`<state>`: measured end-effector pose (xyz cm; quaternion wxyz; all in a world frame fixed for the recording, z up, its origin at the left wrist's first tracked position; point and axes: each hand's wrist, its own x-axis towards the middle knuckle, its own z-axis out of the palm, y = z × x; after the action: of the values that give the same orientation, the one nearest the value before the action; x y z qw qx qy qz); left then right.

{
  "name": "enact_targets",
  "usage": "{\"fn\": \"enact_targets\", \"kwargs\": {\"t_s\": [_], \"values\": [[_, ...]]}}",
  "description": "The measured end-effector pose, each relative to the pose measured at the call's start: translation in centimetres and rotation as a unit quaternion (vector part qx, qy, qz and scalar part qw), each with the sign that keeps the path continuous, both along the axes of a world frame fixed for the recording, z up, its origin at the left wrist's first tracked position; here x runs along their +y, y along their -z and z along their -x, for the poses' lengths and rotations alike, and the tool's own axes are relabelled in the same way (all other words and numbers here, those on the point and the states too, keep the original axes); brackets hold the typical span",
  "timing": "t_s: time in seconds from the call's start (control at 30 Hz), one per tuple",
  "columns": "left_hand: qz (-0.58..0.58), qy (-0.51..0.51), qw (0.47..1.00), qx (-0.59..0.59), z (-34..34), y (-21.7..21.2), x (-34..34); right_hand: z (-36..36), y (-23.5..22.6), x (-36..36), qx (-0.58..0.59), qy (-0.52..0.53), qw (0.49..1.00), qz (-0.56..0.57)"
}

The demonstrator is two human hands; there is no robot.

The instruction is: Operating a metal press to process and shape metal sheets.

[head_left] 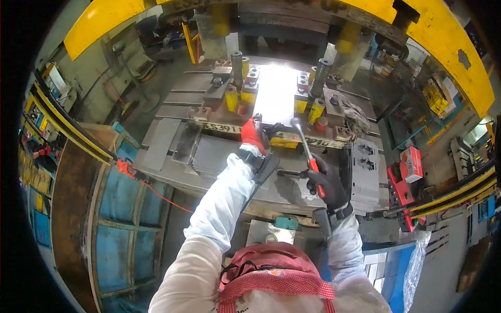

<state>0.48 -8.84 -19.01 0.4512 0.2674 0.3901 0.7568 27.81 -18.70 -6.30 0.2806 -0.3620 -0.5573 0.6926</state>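
Note:
A bright metal sheet lies lengthwise over the die between the yellow posts, its surface washed out by glare. My left hand, in a red and black glove, is closed at the sheet's near left corner; the fingertips are partly hidden. In a black glove, my right hand grips the red handle of a hand tool. The tool's metal shaft points away from me, and its round head is at the sheet's near right corner. I cannot tell whether head and sheet touch. Dark devices are strapped to both wrists.
Flat metal sheets lie left on the press bed, and a cut-out plate stack stands right. Yellow press framework arches overhead. Striped bars flank both sides. A red rack holds a box at right; an orange cable runs left.

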Motion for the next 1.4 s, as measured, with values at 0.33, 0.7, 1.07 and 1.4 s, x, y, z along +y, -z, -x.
{"fn": "enact_targets", "kwargs": {"t_s": [0.33, 0.7, 1.07, 1.4], "values": [[-0.002, 0.037, 0.963, -0.268, -1.1, -1.5, 0.0, -9.0, 12.1, -11.3, 0.007, 0.252, 0.964, 0.086], [0.027, 0.031, 0.970, -0.241, -2.9, -4.1, -0.8, -13.1, 18.8, -12.3, 0.062, 0.297, 0.929, 0.211], [0.023, 0.045, 0.962, -0.268, -2.6, -5.0, -1.6, -13.1, 18.3, -12.3, 0.060, 0.267, 0.941, 0.201], [0.023, 0.052, 0.960, -0.273, -3.1, -6.2, -2.3, -13.1, 17.9, -12.2, 0.003, 0.261, 0.941, 0.213]]}}
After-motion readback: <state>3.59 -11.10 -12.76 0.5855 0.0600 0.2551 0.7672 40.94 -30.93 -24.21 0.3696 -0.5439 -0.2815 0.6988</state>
